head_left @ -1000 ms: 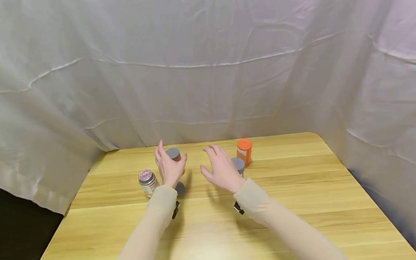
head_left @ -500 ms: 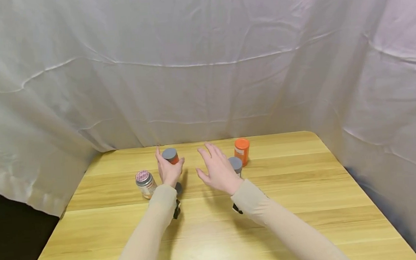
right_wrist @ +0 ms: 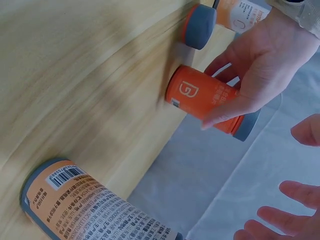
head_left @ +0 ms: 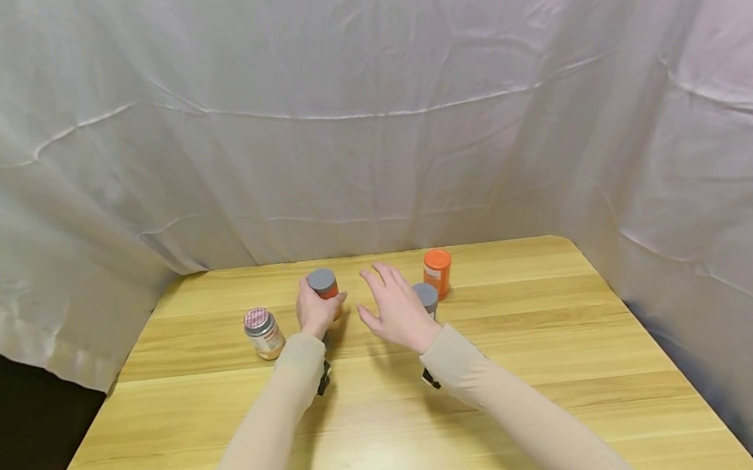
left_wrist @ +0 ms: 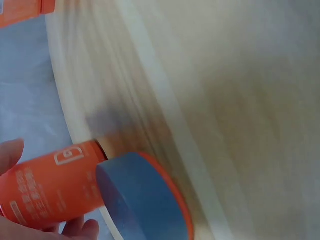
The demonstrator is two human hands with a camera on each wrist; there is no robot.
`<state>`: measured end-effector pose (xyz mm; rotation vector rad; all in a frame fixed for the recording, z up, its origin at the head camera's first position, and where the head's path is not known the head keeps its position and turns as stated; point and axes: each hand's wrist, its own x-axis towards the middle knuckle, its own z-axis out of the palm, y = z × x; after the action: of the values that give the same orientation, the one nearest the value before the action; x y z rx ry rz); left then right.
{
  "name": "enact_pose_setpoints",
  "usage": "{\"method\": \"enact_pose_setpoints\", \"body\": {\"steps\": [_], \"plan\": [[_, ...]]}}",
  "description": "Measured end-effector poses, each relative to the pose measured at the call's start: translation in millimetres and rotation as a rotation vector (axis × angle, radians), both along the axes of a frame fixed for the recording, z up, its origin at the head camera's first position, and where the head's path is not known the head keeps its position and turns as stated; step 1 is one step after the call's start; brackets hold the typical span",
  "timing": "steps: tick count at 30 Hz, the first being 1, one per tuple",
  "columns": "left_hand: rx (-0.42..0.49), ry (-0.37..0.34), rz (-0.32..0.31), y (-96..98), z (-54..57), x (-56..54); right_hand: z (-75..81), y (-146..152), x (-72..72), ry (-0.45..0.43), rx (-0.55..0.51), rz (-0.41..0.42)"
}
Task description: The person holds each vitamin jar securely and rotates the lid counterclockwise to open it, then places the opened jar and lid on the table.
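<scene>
In the head view my left hand grips an orange bottle with a grey lid. The right wrist view shows its thumb and fingers round the orange body; whether its base touches the table I cannot tell. Close to that base is a short grey round piece with an orange rim, like a cap. My right hand holds nothing, its fingers spread and slightly bent. Beside it stands a grey-lidded bottle, partly hidden by the hand, with a peach printed label.
An all-orange bottle stands behind the right hand. To the left is a bottle with a patterned pink top. All stand on a wooden table, with a pale curtain hung behind and at both sides.
My left hand has closed round the grey-lidded orange bottle and shifted it slightly right. The right hand stays nearly still.
</scene>
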<state>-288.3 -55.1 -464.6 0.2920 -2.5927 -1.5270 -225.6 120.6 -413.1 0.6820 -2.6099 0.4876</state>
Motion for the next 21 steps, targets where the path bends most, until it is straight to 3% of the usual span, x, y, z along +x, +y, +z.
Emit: {"method": "enact_pose_setpoints", "body": {"steps": [14, 21], "plan": [[-0.106, -0.011, -0.166, 11.0, 0.0, 10.6, -2.0, -2.7, 4.1, -0.024, -0.105, 0.003], [-0.118, -0.007, -0.215, 13.8, 3.2, 16.0, -3.1, -1.0, 3.9, -0.112, -0.19, 0.003]]}}
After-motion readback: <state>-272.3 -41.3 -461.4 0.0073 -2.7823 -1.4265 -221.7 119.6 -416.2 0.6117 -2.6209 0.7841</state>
